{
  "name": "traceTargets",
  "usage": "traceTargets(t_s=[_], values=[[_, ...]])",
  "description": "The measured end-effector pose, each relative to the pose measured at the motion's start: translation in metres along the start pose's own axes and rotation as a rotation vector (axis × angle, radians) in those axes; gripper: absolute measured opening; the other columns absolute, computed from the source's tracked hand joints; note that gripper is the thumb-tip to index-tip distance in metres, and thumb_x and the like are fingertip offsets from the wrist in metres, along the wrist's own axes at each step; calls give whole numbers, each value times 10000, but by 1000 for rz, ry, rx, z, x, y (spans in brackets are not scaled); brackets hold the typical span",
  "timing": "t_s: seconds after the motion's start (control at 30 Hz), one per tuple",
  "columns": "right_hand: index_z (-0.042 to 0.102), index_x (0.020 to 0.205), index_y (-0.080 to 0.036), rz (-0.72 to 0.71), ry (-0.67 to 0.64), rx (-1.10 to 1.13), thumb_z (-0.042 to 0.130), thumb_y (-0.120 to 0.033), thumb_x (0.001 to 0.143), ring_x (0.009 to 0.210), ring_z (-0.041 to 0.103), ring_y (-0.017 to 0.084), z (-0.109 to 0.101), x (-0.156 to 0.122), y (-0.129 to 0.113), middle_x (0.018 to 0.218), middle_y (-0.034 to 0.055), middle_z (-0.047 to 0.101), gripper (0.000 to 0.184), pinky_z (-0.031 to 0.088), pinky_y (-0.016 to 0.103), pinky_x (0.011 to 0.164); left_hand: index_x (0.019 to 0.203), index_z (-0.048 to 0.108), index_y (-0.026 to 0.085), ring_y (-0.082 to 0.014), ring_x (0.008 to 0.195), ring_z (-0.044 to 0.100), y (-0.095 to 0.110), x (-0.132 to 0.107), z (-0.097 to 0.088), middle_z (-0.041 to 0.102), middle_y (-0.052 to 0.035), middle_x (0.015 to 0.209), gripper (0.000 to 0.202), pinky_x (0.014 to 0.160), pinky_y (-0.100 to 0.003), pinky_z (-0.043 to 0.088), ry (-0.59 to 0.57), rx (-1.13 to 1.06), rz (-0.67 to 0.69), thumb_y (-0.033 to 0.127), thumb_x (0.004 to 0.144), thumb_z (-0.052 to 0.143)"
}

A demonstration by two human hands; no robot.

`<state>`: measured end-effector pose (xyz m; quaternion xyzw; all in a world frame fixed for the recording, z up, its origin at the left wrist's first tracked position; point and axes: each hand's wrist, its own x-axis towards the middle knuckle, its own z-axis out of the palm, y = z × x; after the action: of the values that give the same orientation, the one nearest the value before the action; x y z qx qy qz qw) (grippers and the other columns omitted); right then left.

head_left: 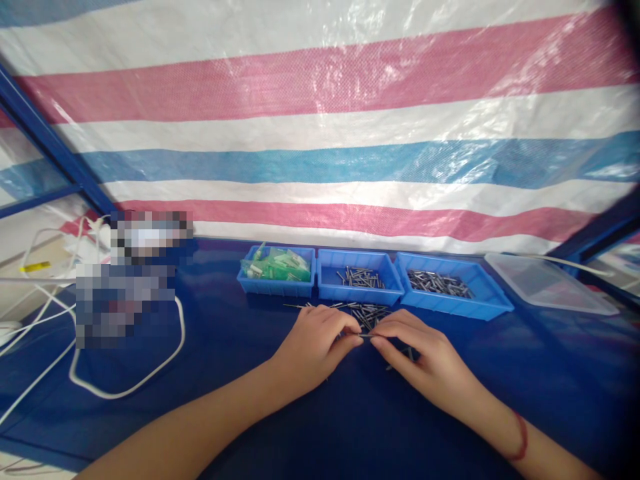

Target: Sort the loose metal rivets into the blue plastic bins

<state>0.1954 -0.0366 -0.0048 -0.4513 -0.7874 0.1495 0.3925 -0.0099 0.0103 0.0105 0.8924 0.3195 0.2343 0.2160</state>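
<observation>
My left hand and my right hand meet over the blue table, each with thumb and forefinger pinched. Between their fingertips lies a thin metal pin, gripped at both ends and roughly level. Its finer details are too small to make out. Just behind the fingers, a loose pile of similar metal pins is spread on the table, partly hidden by my hands. A few more pieces show under my right hand.
Three blue bins stand in a row: the left bin with a green plastic bag, the middle bin and right bin with metal pins. A clear plastic lid lies at right. White cables loop at left. A striped sheet hangs behind.
</observation>
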Motion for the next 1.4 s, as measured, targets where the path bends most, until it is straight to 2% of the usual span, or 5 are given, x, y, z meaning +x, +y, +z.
traceTargets(t_s=[0.27, 0.47, 1.1, 1.23, 1.4], values=[[632, 846, -212, 105, 72, 129, 548, -260, 894, 703, 597, 159, 2, -1, -6, 779, 34, 632, 108, 498, 273, 619, 923, 655, 206, -151, 826, 630, 5, 3, 2, 704, -1, 900, 118, 778, -261, 445, 12, -203, -62, 290, 884, 582], [632, 850, -211, 132, 135, 174, 568, -256, 885, 653, 574, 149, 4, -3, -9, 759, 29, 633, 85, 468, 271, 586, 933, 691, 221, -159, 831, 617, 4, 0, 11, 714, -9, 867, 157, 782, -291, 425, 4, -120, -11, 287, 908, 551], [636, 873, -220, 116, 79, 53, 526, -245, 902, 696, 583, 153, 0, -2, -6, 775, 22, 625, 117, 470, 270, 619, 885, 627, 196, -151, 836, 586, 8, 1, 3, 671, -5, 865, 129, 797, -285, 396, 156, -154, -49, 289, 909, 541], [632, 857, -216, 115, 133, -78, 509, -312, 910, 776, 610, 183, -15, 1, 9, 828, 38, 653, 165, 477, 301, 702, 1049, 612, 217, -186, 964, 555, 6, -2, 3, 661, -21, 995, 202, 867, -330, 389, 90, -31, -2, 344, 910, 538], [631, 829, -216, 349, 347, -473, 522, -387, 874, 736, 601, 247, -60, 3, 43, 795, 76, 662, 208, 436, 370, 673, 1194, 574, 268, -252, 1175, 454, 0, -5, 6, 579, -43, 1238, 334, 971, -424, 349, -36, 175, 76, 429, 907, 517]])
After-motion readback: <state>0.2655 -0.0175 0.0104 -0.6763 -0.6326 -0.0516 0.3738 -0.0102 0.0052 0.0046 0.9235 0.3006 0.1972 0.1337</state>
